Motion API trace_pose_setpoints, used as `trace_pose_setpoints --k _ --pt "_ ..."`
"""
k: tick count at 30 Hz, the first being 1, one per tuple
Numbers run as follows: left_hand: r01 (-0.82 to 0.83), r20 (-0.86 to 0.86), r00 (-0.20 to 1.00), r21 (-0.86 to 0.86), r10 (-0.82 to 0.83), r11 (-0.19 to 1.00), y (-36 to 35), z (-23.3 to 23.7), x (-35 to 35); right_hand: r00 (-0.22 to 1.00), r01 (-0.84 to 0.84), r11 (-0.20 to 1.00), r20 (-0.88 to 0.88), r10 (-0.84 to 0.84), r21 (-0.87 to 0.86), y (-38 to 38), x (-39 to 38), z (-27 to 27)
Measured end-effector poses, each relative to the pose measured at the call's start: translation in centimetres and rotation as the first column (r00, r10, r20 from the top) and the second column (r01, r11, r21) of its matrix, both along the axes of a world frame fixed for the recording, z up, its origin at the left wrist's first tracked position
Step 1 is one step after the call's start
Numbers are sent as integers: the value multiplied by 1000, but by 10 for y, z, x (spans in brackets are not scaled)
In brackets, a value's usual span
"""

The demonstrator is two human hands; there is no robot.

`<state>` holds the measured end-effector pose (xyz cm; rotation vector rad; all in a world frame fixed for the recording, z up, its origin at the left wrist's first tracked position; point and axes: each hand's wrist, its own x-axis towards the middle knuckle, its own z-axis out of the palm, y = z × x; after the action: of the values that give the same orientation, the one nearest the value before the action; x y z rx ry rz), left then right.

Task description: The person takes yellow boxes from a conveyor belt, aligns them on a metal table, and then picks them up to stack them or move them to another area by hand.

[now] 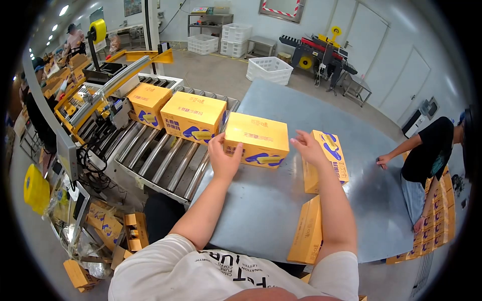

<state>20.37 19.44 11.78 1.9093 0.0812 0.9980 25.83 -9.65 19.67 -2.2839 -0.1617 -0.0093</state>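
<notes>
A yellow carton with blue print (257, 131) sits at the left edge of the metal table, beside the roller conveyor. My left hand (225, 158) rests against its near left corner, fingers apart. To the carton's right, my right hand (307, 146) is raised with bent fingers, a small gap from the box. Under and beside my right forearm stands another yellow carton (339, 158), its printed side facing up. Nearer to me lies a further carton (307, 231), partly hidden by my arm.
Two cartons (193, 115) (149, 100) stand on the roller conveyor (156, 156), near a taping machine (108, 95). A co-worker (427, 150) stands at the right edge of the metal table (374, 200). White crates (270, 70) are on the floor behind.
</notes>
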Motion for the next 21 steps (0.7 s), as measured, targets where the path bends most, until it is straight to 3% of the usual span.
trace_pose_setpoints --k 2,3,5,6,8,9,11,12,13,14,15,18,21 --pt "94 -165 976 -284 -145 954 6 5 2 1000 24 995 -22 -21 99 8 1 -12" --pt "177 -210 949 -265 -236 948 9 -5 14 997 70 994 -35 -67 84 7 0 -13" --pt "394 -150 820 -553 -552 735 10 -15 23 986 160 986 -55 -157 53 7 0 -10" --pt "466 -81 726 -671 -682 576 10 -16 24 983 180 982 56 -177 -51 10 -6 -1" --pt "621 16 683 -540 -730 568 10 -32 28 943 251 935 280 -178 -250 15 -19 23" --pt "685 61 655 -470 -753 557 10 -41 29 956 209 933 261 -132 -294 19 -27 37" --pt "554 -181 752 -348 -634 756 15 -41 25 977 114 917 211 -33 -382 28 -38 58" --pt "483 -286 788 -260 -545 836 17 -41 28 994 11 914 101 33 -405 31 -37 57" --pt "386 -231 833 -408 -503 827 13 -65 45 995 -93 905 -11 97 -414 34 -38 52" --pt "375 -240 823 -452 -515 809 11 -60 43 980 -195 890 -125 157 -411 37 -40 46" --pt "363 -250 811 -494 -529 790 11 -54 39 990 -127 761 -35 136 -636 40 -45 35" --pt "381 -220 806 -516 -549 767 4 -46 30 982 -174 870 -142 121 -461 38 -36 37" --pt "394 -207 825 -457 -526 797 -2 -46 24 945 73 920 -268 -187 -385 25 -15 31"
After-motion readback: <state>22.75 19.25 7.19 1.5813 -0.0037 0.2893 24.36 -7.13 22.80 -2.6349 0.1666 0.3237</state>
